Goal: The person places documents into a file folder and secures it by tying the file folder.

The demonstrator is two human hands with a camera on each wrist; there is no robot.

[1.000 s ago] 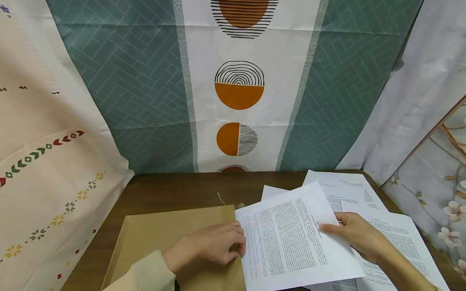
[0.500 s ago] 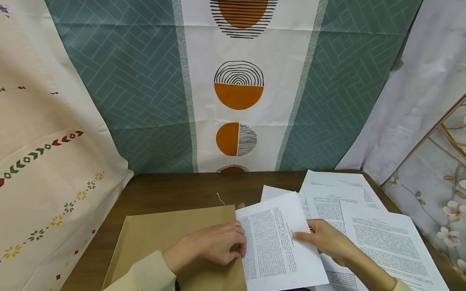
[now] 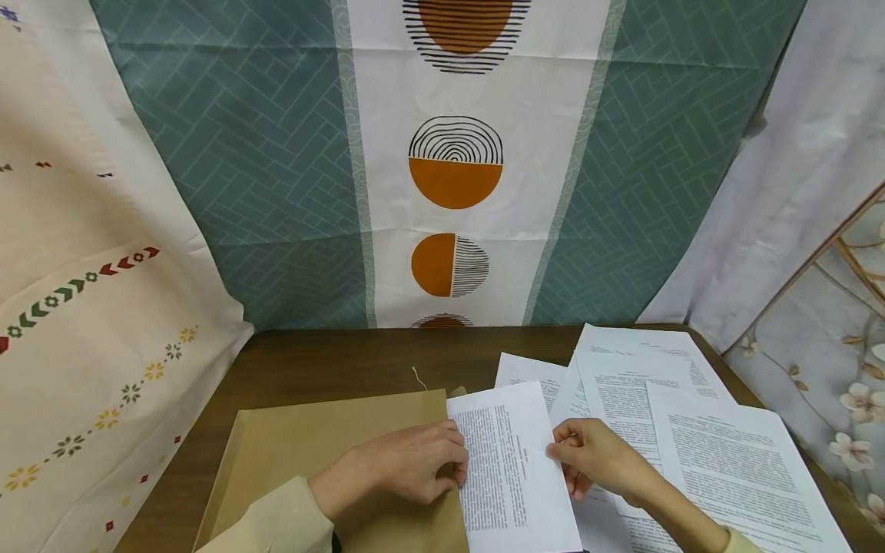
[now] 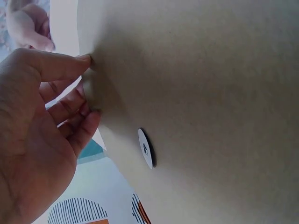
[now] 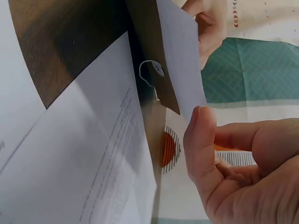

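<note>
A brown kraft envelope (image 3: 311,438) lies at the left front, its mouth facing right. My left hand (image 3: 415,461) pinches the mouth's edge between thumb and fingers, as the left wrist view also shows. Out of that mouth sticks a white printed sheet (image 3: 535,468), its left part hidden inside. My right hand (image 3: 598,457) holds the sheet's right edge between thumb and forefinger. A round white button (image 4: 145,148) sits on the envelope's face in the left wrist view. From another button (image 5: 159,69), a white string (image 5: 144,74) loops in the right wrist view.
Several printed sheets (image 3: 747,461) lie overlapping on the dark wooden table (image 3: 332,361), to the right under and beyond my right hand. Patterned cloths (image 3: 276,192) hang behind the table and at both sides.
My right hand has moved left, sliding the printed sheet farther into the envelope, so less of it shows. The left hand has stayed in place on the envelope's edge.
</note>
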